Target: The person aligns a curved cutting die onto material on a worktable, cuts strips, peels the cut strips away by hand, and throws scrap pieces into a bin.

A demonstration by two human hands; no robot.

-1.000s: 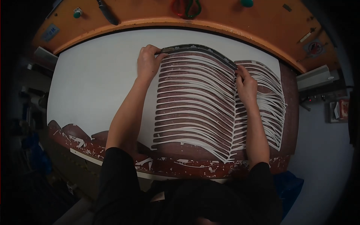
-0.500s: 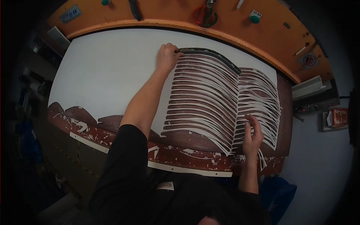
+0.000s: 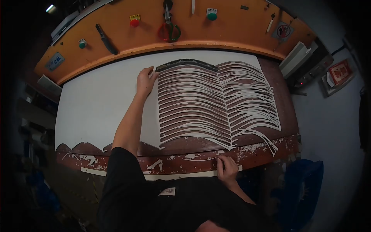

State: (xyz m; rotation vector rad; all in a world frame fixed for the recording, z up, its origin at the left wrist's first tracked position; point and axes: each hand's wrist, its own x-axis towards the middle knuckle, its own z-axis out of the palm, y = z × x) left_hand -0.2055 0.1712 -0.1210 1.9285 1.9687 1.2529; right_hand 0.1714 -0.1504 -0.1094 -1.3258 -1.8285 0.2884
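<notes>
My left hand [image 3: 145,82] is at the far part of the board, its fingers closed at the left end of a dark, curved cutting die [image 3: 187,62]. The die lies across the top of a white sheet [image 3: 104,100], over a column of cutouts. Below it, thin curved white strips [image 3: 193,103] remain between brown gaps, with a second column of strips [image 3: 250,92] to the right. My right hand [image 3: 228,169] is over the near edge, fingers loosely bent and thumb a little apart. A thin white scrap strip [image 3: 201,159] reaches close to its fingertips.
White scraps [image 3: 251,149] litter the brown board [image 3: 286,112] along its near edge. Behind stands an orange machine panel [image 3: 127,36] with a red button [image 3: 134,23], green buttons, hanging scissors [image 3: 169,31] and a knife [image 3: 106,39]. A blue bag [image 3: 299,189] is at lower right.
My right hand has moved from the right-hand strips down to the near edge. My left hand stays at the die's left end. The head view has shifted, showing more of the panel.
</notes>
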